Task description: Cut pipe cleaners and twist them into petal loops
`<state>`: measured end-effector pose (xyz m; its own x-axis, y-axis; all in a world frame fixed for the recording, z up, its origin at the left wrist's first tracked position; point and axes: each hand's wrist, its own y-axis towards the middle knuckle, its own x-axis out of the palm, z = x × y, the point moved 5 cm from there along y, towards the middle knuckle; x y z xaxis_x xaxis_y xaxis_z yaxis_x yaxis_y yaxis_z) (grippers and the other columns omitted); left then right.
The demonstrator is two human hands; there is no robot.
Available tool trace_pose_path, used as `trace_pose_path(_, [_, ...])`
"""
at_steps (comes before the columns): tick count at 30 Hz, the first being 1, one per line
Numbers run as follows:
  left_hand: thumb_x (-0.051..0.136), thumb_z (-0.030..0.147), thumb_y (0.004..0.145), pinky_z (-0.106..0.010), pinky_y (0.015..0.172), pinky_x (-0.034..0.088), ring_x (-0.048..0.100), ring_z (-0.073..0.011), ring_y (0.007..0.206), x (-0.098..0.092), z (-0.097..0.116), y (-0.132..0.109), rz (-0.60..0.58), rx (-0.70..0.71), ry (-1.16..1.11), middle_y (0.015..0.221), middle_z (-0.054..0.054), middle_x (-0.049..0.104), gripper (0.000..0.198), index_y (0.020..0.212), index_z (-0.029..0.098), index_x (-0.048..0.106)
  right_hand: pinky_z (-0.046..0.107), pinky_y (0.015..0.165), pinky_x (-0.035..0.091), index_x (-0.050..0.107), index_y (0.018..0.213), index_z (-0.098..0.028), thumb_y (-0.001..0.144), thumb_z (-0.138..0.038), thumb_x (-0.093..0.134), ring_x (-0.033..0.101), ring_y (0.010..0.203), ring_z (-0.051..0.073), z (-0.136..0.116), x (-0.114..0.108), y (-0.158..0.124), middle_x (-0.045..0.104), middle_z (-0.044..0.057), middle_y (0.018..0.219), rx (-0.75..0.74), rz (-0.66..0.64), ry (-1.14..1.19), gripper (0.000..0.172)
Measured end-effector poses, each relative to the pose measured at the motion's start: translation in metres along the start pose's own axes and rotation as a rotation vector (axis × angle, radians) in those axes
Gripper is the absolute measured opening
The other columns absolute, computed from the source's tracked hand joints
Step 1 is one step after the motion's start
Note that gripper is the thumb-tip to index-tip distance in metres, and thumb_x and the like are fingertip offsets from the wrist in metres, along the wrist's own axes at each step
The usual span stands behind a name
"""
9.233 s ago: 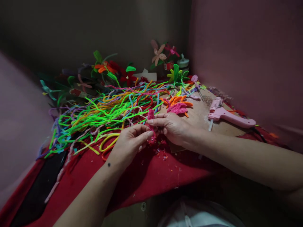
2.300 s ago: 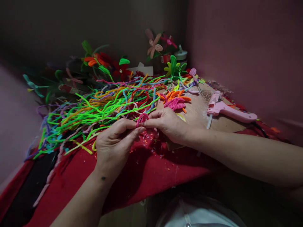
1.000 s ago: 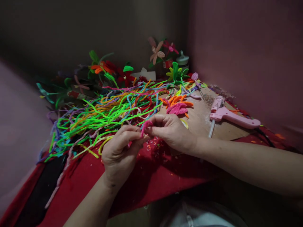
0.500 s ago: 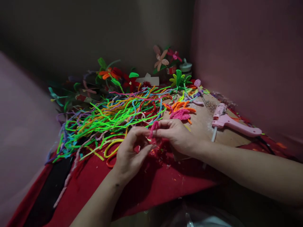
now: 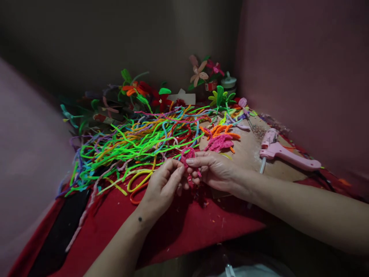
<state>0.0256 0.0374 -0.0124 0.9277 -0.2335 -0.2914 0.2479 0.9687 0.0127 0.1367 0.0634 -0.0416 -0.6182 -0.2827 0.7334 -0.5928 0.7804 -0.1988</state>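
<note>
Both hands meet over a red cloth [image 5: 178, 227] and pinch a bent pink pipe cleaner [image 5: 187, 155]. My left hand [image 5: 161, 188] grips its lower end with thumb and fingers closed. My right hand [image 5: 215, 171] holds its upper loop between thumb and forefinger. Just behind the hands lies a big tangle of pipe cleaners [image 5: 135, 140] in green, orange, blue and purple.
A pink glue gun [image 5: 284, 154] lies on a brown board [image 5: 250, 148] at the right, beside folded pink and orange pieces [image 5: 220, 139]. Finished pipe-cleaner flowers [image 5: 201, 73] and a small white jar [image 5: 228, 82] stand at the back. Walls close in on both sides.
The hands have stayed together on the pink pipe cleaner, turning and bending it. They have dropped slightly toward the cloth, and the view has shifted a little.
</note>
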Motion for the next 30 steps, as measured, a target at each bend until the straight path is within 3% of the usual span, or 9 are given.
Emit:
trace_pose_path(3, [0.054,0.03,0.084,-0.02,0.045,0.044,0.054,-0.01,0.053,0.002,-0.002,0.0,-0.028,-0.054,-0.11,0.067,0.002,0.06,0.013,0.084,0.018,0.049,0.021,0.044,0.038,0.057,0.065,-0.012,0.065,-0.015,0.069,0.049,0.044,0.007,0.001,-0.003,0.002,0.056,-0.002,0.054,-0.019,-0.008,-0.029,0.012])
trace_pose_path(8, [0.054,0.027,0.084,-0.018,0.039,0.037,0.044,-0.007,0.039,0.004,-0.007,0.0,-0.045,-0.118,-0.158,0.051,0.006,0.054,0.012,0.079,0.019,0.048,0.021,0.043,0.038,0.059,0.064,-0.011,0.066,-0.021,0.07,0.049,0.043,0.007,0.004,-0.005,0.003,0.056,-0.001,0.053,-0.025,-0.005,-0.049,0.015])
trace_pose_path(12, [0.058,0.025,0.079,-0.018,0.039,0.033,0.041,-0.0061,0.038,0.002,-0.004,-0.001,0.067,-0.107,-0.066,0.05,0.007,0.051,0.009,0.078,0.018,0.053,0.02,0.039,0.036,0.057,0.056,-0.012,0.064,-0.017,0.065,0.047,0.04,0.007,0.002,-0.006,0.0,0.055,0.0,0.05,-0.033,0.115,-0.082,0.013])
trace_pose_path(16, [0.058,0.02,0.075,-0.019,0.052,0.041,0.051,-0.0085,0.053,-0.001,-0.001,0.0,0.149,-0.006,0.097,0.062,0.003,0.059,0.004,0.076,0.017,0.06,0.02,0.038,0.036,0.055,0.052,-0.013,0.062,-0.01,0.06,0.045,0.039,0.007,0.003,-0.006,-0.001,0.052,-0.001,0.046,-0.026,0.158,-0.078,0.011])
trace_pose_path(18, [0.057,0.019,0.074,-0.02,0.054,0.042,0.052,-0.0093,0.055,0.001,-0.004,0.002,0.113,-0.015,0.124,0.065,0.001,0.061,0.003,0.073,0.016,0.059,0.02,0.038,0.037,0.057,0.055,-0.013,0.062,-0.011,0.06,0.046,0.04,0.007,0.002,-0.005,-0.001,0.054,-0.001,0.049,-0.05,0.147,-0.07,0.008])
trace_pose_path(23, [0.057,0.022,0.074,-0.018,0.04,0.032,0.039,-0.0065,0.04,0.004,-0.01,0.003,0.027,-0.176,0.004,0.051,0.007,0.049,0.005,0.075,0.017,0.055,0.02,0.039,0.038,0.058,0.056,-0.013,0.064,-0.014,0.061,0.046,0.041,0.008,-0.001,-0.004,0.001,0.055,-0.001,0.05,-0.093,0.104,-0.061,0.009])
trace_pose_path(26, [0.057,0.019,0.072,-0.018,0.046,0.033,0.042,-0.0071,0.047,0.0,-0.006,0.004,-0.004,-0.166,0.032,0.054,0.006,0.05,0.003,0.072,0.017,0.054,0.022,0.04,0.036,0.057,0.054,-0.013,0.065,-0.014,0.06,0.045,0.039,0.008,-0.002,-0.006,0.002,0.054,-0.001,0.048,-0.091,0.111,-0.067,0.011])
trace_pose_path(30, [0.058,0.021,0.072,-0.019,0.051,0.033,0.043,-0.0085,0.055,-0.003,-0.004,0.005,-0.13,-0.177,0.062,0.06,0.003,0.051,0.007,0.069,0.015,0.056,0.021,0.041,0.033,0.056,0.055,-0.012,0.065,-0.011,0.059,0.045,0.041,0.008,-0.002,-0.008,0.002,0.053,0.0,0.049,-0.08,0.132,-0.033,0.011])
